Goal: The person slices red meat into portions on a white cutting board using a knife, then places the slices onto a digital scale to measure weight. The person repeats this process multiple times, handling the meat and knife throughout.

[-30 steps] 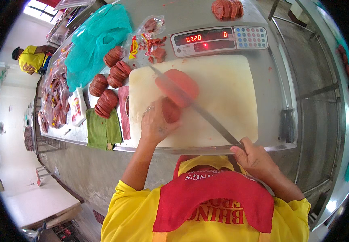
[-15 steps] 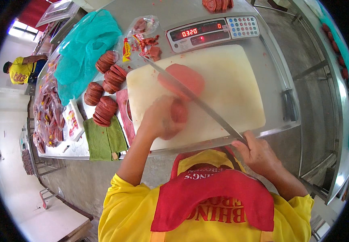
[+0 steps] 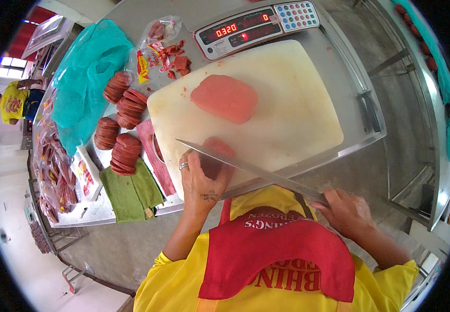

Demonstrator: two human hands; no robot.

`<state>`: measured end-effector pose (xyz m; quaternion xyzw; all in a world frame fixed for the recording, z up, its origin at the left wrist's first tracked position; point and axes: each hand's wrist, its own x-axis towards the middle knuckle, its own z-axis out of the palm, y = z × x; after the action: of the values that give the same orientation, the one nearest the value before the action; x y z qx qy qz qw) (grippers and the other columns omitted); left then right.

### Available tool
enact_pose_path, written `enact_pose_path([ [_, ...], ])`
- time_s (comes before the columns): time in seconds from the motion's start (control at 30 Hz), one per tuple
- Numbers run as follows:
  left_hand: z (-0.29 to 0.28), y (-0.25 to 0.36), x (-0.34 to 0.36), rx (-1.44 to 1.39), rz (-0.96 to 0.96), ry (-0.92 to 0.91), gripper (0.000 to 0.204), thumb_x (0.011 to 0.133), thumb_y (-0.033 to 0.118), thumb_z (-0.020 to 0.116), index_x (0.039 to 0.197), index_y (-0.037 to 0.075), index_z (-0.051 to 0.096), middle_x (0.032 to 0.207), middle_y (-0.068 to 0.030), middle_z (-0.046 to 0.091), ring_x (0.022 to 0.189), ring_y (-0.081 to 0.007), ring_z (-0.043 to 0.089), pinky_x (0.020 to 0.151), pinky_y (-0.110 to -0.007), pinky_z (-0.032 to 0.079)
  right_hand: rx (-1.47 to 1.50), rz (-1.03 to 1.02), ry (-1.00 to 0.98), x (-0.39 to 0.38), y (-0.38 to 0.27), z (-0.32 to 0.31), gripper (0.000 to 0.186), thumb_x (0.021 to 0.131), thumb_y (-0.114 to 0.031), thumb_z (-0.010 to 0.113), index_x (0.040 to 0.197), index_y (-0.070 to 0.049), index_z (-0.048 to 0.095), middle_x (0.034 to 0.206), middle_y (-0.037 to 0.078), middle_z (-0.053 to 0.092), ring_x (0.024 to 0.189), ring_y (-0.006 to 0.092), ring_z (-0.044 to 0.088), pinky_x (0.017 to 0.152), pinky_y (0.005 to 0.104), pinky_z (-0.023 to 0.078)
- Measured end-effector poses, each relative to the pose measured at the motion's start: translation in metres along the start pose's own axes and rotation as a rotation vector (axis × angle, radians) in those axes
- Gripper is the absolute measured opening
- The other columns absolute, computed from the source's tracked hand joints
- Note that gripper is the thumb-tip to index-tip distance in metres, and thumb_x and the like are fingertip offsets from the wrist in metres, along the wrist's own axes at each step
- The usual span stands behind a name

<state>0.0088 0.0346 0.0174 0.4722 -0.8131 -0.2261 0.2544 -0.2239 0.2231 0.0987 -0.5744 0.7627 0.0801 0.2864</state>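
Note:
My right hand (image 3: 347,210) is closed round the handle of a long knife (image 3: 266,176). The blade slants up to the left across the near part of a white cutting board (image 3: 308,99), over a rounded chunk of red meat (image 3: 212,165). That chunk is in my left hand (image 3: 202,182), with thumb and fingers on either side of it close to the blade. Whether the edge touches the meat, I cannot tell. Farther up the board lies a larger pink block of meat (image 3: 225,99), untouched by either hand.
Left of the board stand several stacks of sliced meat (image 3: 126,153), a green cloth (image 3: 131,190) and a teal mesh cloth (image 3: 87,78). Beyond it sit a digital scale (image 3: 240,31) and meat scraps (image 3: 180,63). Another knife handle (image 3: 369,112) shows at the table's right edge. A person (image 3: 14,101) stands far left.
The knife has come down and nearer, from across the pink block to over the held chunk. My left hand has drawn nearer with the chunk. The view has also shifted.

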Motion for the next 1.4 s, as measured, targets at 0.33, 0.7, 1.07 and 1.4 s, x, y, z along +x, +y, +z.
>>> enact_pose_path([
  [0.33,0.013,-0.015,-0.005,-0.019,0.094,0.161,0.053,0.061,0.017,0.082,0.102,0.003,0.052,0.097,-0.0154,0.059,0.094,-0.0346,0.054,0.079,-0.044,0.046,-0.068,-0.090,-0.120,-0.005,0.004,-0.035,0.036,0.090,-0.039,0.055,0.084,-0.004,0.049,0.070,0.017,0.061,0.060,0.0350,0.062,0.051,0.0453,0.051],
  [0.7,0.008,-0.015,-0.005,-0.033,0.096,0.137,0.051,0.062,0.016,0.080,0.102,0.003,0.052,0.101,-0.0170,0.056,0.095,-0.0337,0.053,0.082,-0.042,0.046,0.119,-0.299,-0.010,0.117,-0.037,0.030,0.033,0.094,-0.035,0.050,0.089,-0.002,0.046,0.073,0.023,0.062,0.068,0.0409,0.063,0.057,0.0494,0.051],
  [1.07,0.014,-0.023,-0.020,-0.006,0.102,0.202,0.054,0.061,0.016,0.078,0.105,0.001,0.051,0.101,-0.0185,0.055,0.093,-0.0360,0.052,0.080,-0.043,0.045,-0.043,-0.112,-0.227,0.022,-0.003,-0.031,0.038,0.091,-0.040,0.053,0.090,-0.003,0.047,0.074,0.021,0.062,0.065,0.0404,0.063,0.055,0.0475,0.052],
  [1.4,0.012,-0.021,-0.022,-0.046,0.124,0.219,0.051,0.061,0.017,0.078,0.103,0.004,0.052,0.101,-0.0164,0.055,0.094,-0.0326,0.052,0.082,-0.041,0.044,0.156,-0.434,0.049,0.127,-0.050,0.035,0.035,0.095,-0.035,0.048,0.090,-0.001,0.046,0.066,0.022,0.061,0.065,0.0419,0.062,0.055,0.0497,0.049],
])
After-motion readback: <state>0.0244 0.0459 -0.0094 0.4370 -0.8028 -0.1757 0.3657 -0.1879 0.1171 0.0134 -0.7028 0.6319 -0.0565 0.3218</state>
